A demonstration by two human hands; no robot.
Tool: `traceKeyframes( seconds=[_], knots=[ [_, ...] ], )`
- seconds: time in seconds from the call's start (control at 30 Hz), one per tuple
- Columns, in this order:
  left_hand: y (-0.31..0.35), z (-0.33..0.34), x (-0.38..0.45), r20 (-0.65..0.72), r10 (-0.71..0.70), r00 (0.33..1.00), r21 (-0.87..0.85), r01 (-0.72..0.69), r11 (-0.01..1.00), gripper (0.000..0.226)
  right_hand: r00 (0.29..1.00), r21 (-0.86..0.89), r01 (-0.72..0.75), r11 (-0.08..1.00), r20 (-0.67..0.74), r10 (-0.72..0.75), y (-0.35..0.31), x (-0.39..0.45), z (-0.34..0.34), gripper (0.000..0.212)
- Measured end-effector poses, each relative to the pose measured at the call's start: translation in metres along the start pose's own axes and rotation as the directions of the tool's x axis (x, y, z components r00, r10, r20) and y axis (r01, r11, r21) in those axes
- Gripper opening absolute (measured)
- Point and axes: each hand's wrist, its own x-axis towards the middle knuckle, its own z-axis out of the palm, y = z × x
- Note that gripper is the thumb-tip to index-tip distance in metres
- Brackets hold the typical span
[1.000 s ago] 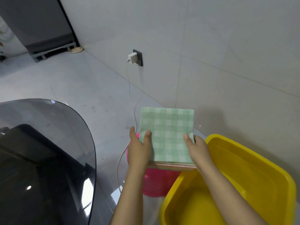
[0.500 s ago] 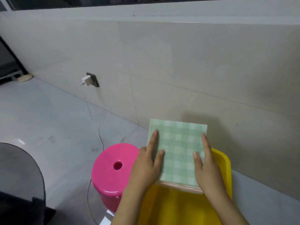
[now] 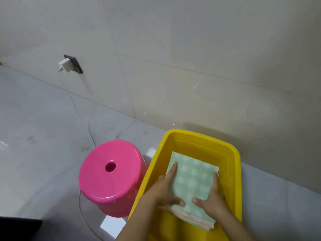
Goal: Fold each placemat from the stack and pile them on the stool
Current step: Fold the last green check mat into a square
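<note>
So far nothing sits on the pink stool (image 3: pixel 109 173). The stack of placemats (image 3: pixel 192 186) is in the yellow tub (image 3: pixel 232 153). The left hand (image 3: pixel 165 190) and right hand (image 3: pixel 211 197) each have a grip on one side of it. All the folding looks left to do.

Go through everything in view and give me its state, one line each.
Placemat stack: held inside the tub, green check on top.
Left hand: grips the stack's left edge.
Right hand: grips the stack's right edge.
Yellow tub: open-topped, upright.
Pink stool: upright, nothing on its seat.
Charger: plugged into wall socket.
</note>
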Motion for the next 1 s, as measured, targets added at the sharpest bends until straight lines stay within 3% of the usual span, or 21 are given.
traceKeyframes(
  seconds=[0.17,0.27,0.37,0.6,0.67,0.8,1.0],
  knots=[
    [-0.025,0.013,0.024,0.030,-0.042,0.999,0.011,0.042,0.999,0.134,0.972,-0.318,-0.172,0.932,0.101,0.214,-0.004,0.021,0.018,0.141],
    [-0.039,0.028,0.037,0.042,-0.045,0.998,0.007,0.045,0.999,0.137,0.944,-0.374,-0.256,0.891,0.102,0.315,-0.004,0.028,0.030,0.139],
    [-0.055,0.044,0.049,0.064,-0.044,0.997,-0.017,0.045,0.999,0.141,0.931,-0.428,-0.293,0.855,0.077,0.358,0.004,0.036,0.046,0.141],
    [-0.062,0.061,0.057,0.027,-0.094,0.995,0.110,0.090,0.990,0.142,0.929,-0.628,-0.280,0.726,0.014,0.370,0.029,0.044,0.069,0.142],
    [-0.062,0.063,0.059,0.028,-0.102,0.994,0.152,0.096,0.984,0.141,0.930,-0.653,-0.266,0.709,0.019,0.366,0.031,0.040,0.068,0.141],
    [-0.062,0.066,0.066,0.037,-0.122,0.992,0.232,0.110,0.967,0.141,0.938,-0.543,-0.192,0.817,0.144,0.316,0.038,0.042,0.058,0.128],
    [-0.060,0.072,0.074,0.033,-0.160,0.987,0.296,0.143,0.944,0.144,0.933,-0.537,-0.223,0.814,0.124,0.338,0.041,0.042,0.064,0.123]
  ],
)
